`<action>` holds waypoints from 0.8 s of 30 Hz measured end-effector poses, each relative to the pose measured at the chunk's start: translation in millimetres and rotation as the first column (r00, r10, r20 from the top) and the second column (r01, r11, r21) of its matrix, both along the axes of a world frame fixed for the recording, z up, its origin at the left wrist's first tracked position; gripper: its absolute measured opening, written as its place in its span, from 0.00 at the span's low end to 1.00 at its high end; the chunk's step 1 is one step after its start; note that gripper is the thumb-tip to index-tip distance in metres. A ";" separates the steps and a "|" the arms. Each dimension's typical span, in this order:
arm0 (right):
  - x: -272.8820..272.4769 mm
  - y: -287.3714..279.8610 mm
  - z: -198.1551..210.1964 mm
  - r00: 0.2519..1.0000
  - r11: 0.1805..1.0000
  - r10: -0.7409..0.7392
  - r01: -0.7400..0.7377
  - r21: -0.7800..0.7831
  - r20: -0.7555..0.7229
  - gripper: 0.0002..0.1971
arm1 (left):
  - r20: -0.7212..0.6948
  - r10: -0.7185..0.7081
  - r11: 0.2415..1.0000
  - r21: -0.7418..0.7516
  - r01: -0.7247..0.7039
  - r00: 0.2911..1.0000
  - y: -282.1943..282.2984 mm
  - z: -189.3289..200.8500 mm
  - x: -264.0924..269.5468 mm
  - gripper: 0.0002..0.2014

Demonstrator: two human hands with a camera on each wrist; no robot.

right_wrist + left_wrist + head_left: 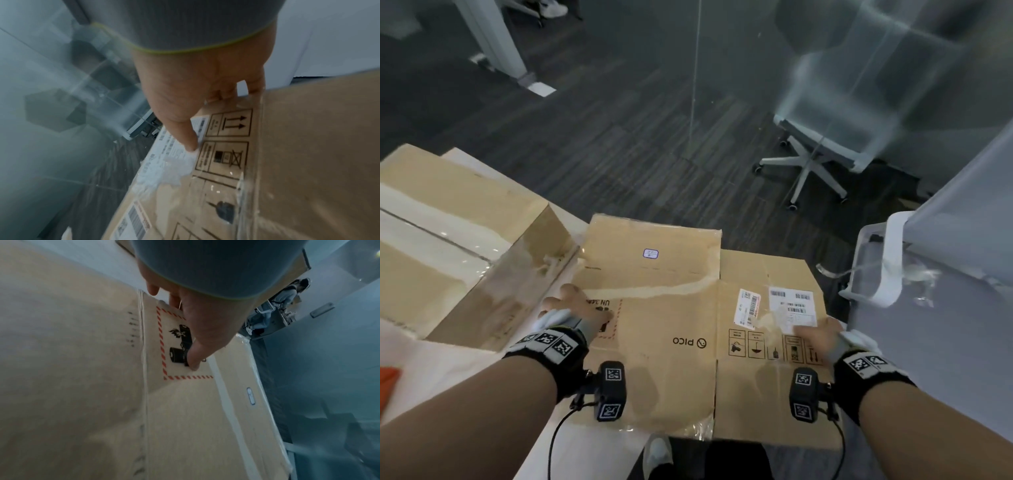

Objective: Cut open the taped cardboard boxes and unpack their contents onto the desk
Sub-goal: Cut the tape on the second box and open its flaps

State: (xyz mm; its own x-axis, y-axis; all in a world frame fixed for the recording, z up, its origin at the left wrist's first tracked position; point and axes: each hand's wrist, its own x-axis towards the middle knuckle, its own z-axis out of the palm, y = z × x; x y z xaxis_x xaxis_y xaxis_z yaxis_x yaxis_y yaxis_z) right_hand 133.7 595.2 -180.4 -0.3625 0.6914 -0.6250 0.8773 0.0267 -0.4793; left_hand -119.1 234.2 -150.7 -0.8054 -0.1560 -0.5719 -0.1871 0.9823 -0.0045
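A flattened brown cardboard box [667, 308], printed PICO and carrying shipping labels, is held level in front of me. My left hand [566, 303] grips its left edge, with the thumb [195, 358] on the red-bordered battery mark and the fingers curled under. At the right edge my right hand [195, 89] holds on with its thumb on the white label and its fingers round the rim. A big sealed box [448, 240] with clear tape across its top stands on the white desk [448, 377] to the left, its side close to the flattened box.
To the right, a pale bin with a white liner [887, 267] stands beside a grey cabinet [945, 342]. Behind a glass partition ahead there is a white office chair [822, 147]. An orange item [388, 378] shows at the desk's left edge. Dark carpet lies beyond.
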 end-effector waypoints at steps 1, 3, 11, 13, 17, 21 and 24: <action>-2.8 13.4 -7.3 1.000 1.000 0.009 -0.009 -0.011 0.024 0.18 | -0.006 0.030 1.000 -0.003 -0.030 1.000 10.2 3.4 -3.2 0.43; -2.6 59.4 -43.9 0.998 1.000 -0.002 0.001 0.017 0.070 0.29 | -0.023 0.071 0.997 0.003 -0.071 0.997 34.3 5.5 -13.1 0.44; -63.6 152.5 -11.5 0.988 0.984 -0.157 0.156 0.086 0.002 0.26 | -0.160 0.163 0.980 0.137 -0.141 0.974 172.0 34.0 -67.7 0.43; -72.5 185.4 -17.1 0.976 0.973 -0.209 0.214 0.092 -0.064 0.31 | -0.204 0.166 0.959 0.261 -0.110 0.965 217.9 40.8 -83.8 0.38; -90.1 218.7 25.1 0.963 0.956 -0.234 0.253 0.147 -0.134 0.19 | -0.265 0.041 0.952 0.304 0.043 0.963 280.8 62.9 -116.7 0.38; -103.8 265.4 34.7 0.926 0.928 -0.265 0.320 0.189 -0.269 0.14 | -0.371 -0.035 0.886 0.418 0.200 0.928 341.1 81.3 -144.8 0.48; -125.5 282.2 36.3 0.906 0.934 -0.300 0.343 0.102 -0.300 0.29 | -0.427 -0.058 0.844 0.462 0.273 0.902 363.2 89.0 -154.0 0.50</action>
